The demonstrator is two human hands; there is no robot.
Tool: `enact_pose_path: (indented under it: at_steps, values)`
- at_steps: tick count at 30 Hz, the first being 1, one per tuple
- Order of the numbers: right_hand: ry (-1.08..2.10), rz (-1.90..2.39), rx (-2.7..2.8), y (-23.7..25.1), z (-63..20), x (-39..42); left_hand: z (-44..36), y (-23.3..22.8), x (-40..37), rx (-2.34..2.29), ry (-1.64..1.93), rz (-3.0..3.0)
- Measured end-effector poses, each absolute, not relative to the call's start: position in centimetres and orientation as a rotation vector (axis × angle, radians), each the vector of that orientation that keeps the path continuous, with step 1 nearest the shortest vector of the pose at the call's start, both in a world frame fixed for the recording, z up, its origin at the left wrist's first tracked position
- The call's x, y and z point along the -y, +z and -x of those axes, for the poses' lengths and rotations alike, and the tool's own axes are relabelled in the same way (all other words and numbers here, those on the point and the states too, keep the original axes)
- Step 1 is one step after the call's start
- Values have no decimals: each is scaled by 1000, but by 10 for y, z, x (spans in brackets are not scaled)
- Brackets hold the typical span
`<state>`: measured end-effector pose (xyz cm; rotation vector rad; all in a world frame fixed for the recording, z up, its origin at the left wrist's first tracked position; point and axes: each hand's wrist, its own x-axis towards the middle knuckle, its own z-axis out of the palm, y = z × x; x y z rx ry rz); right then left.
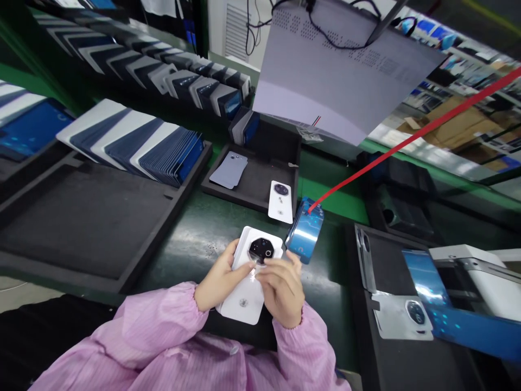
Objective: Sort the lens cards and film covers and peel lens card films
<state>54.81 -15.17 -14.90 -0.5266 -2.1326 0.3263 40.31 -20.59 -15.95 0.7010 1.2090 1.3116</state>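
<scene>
Left hand: the left hand (217,282) holds a white phone back cover (251,277) from its left edge, its grip wrapped round the cover with the thumb lying on the face.
Right hand: the right hand (283,290) rests on the right side of the same cover, its fingertips (264,270) pressed together just below the camera ring, pinching something small and pale there; what it is cannot be told.
Cover: it is held above the green worktop (195,239) in front of the person, face up, tilted a little to the right, with a dark round camera ring (261,250) near its top end and a small mark near its lower end.
Blue film: a curled strip of shiny blue film (305,231) stands just beside the cover's upper right corner, touching the right hand's knuckles or very near them.
Second cover: another white cover (280,202) leans on the edge of a black foam tray (252,187), beyond the hands.
Grey cover: a grey cover (228,170) lies flat in that tray.
Left trays: a large black tray (81,217) carries rows of stacked covers (134,144) leaning like files.
Right side: a black jig (391,282) holds a white cover (402,320), beside a white machine (480,277).
Sleeves: pink sleeves (163,331) cover both arms.
</scene>
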Motion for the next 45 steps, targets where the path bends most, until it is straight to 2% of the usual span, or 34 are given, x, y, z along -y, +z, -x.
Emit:
enact_pose_path:
  at_steps: [5, 17, 32, 45]
  values:
    - [496, 365, 2044, -152, -547, 155, -400, -162, 203, -1190, 1286, -646]
    - [570, 372, 2092, -157, -554, 156, -400, -161, 204, -1224, 1260, -656]
    - [391, 404, 2076, -152, -549, 151, -400, -161, 205, -1248, 1251, -682]
    - [202, 825, 2155, -159, -553, 149, -403, -154, 206, -1109, 1262, -511]
